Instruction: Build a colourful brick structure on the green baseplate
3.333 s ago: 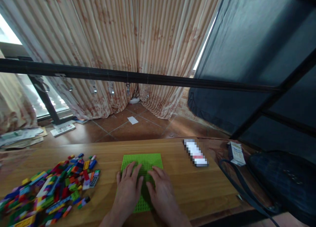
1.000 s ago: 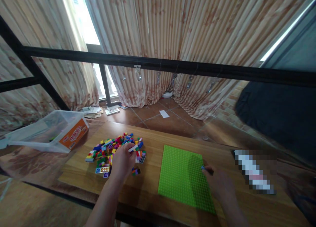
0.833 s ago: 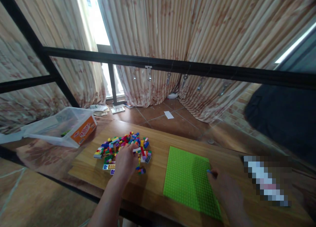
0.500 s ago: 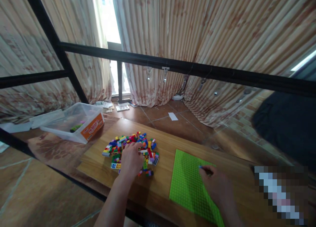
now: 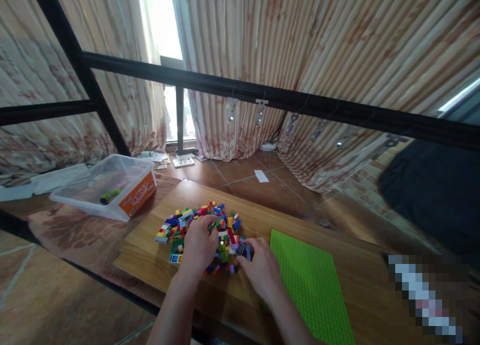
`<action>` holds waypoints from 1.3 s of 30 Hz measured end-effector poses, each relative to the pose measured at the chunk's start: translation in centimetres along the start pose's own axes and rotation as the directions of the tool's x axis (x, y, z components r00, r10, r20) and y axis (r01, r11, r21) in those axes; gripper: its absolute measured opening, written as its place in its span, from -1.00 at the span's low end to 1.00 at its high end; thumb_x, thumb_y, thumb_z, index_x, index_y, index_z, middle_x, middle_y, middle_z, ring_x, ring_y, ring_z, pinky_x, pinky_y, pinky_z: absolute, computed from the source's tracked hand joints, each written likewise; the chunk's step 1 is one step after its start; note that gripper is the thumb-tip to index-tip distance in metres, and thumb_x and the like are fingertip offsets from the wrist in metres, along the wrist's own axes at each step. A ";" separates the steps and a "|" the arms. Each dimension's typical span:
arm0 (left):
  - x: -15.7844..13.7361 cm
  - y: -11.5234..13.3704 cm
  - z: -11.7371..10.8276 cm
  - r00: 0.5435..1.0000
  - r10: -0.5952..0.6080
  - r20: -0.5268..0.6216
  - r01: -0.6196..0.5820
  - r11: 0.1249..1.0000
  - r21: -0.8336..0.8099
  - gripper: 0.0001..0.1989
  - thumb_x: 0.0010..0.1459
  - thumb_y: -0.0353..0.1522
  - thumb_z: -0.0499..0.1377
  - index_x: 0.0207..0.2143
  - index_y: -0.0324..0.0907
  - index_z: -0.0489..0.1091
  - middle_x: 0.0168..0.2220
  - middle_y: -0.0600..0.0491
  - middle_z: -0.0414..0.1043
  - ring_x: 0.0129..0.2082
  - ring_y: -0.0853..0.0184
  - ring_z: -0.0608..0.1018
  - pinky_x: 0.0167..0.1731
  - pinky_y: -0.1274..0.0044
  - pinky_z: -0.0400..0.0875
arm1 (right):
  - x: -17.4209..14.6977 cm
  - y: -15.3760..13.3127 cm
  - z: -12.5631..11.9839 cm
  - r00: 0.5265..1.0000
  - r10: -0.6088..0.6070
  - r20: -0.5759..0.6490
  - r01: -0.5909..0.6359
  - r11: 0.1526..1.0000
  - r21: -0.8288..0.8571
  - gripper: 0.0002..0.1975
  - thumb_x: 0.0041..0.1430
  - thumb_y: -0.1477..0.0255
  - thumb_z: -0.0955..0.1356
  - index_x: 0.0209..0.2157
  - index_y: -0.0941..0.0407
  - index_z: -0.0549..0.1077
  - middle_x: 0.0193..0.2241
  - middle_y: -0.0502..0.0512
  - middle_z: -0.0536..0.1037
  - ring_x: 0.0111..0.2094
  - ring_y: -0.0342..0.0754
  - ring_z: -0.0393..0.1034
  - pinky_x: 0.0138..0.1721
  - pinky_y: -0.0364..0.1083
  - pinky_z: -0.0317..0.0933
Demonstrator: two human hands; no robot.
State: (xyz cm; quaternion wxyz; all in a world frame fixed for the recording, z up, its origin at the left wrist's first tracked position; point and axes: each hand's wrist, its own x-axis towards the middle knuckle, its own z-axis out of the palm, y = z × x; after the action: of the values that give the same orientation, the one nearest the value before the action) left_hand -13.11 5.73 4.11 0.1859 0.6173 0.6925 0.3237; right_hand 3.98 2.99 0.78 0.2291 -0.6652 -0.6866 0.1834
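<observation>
A pile of small coloured building bricks (image 5: 224, 235) lies on the wooden board. My left hand (image 5: 200, 240) reaches over the middle of the pile with its fingers curled together. A bit of green shows at those fingertips, but what they hold is hidden. At the pile's right edge, my right hand (image 5: 262, 265) has its thumb and fingers around a blue brick (image 5: 248, 253). A black brick (image 5: 241, 248) lies just left of these fingers. The bright green studded baseplate (image 5: 311, 280) lies flat to the right of my right hand, with no bricks visible on it.
A clear plastic box (image 5: 108, 185) with an orange label stands left of the wooden board (image 5: 150, 255), a few pieces inside. A black metal rail (image 5: 240, 87) runs across in front of striped curtains (image 5: 240, 35). Papers (image 5: 183, 162) lie on the tiled floor.
My right hand has moved left from above the green baseplate to the right edge of the brick pile. My left hand stays over the pile.
</observation>
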 end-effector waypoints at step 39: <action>-6.5 10.3 14.1 0.946 0.239 0.219 -0.044 0.764 -0.643 -0.72 0.21 -0.23 0.04 -0.13 -0.19 0.39 -0.07 -0.08 0.46 -0.07 0.22 0.49 -0.03 0.34 0.36 | -4.3 12.0 -8.1 0.927 0.349 -0.136 -0.116 0.612 0.782 -0.73 0.06 0.26 0.38 -0.25 0.12 0.55 -0.35 0.09 0.59 -0.32 -0.03 0.44 -0.22 -0.04 0.31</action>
State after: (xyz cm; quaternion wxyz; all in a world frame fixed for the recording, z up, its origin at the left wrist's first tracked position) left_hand 4.82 2.81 0.02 0.4552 0.6105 0.4602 0.4564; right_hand 18.52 -1.17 0.55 0.5539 -0.6094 -0.4129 0.3891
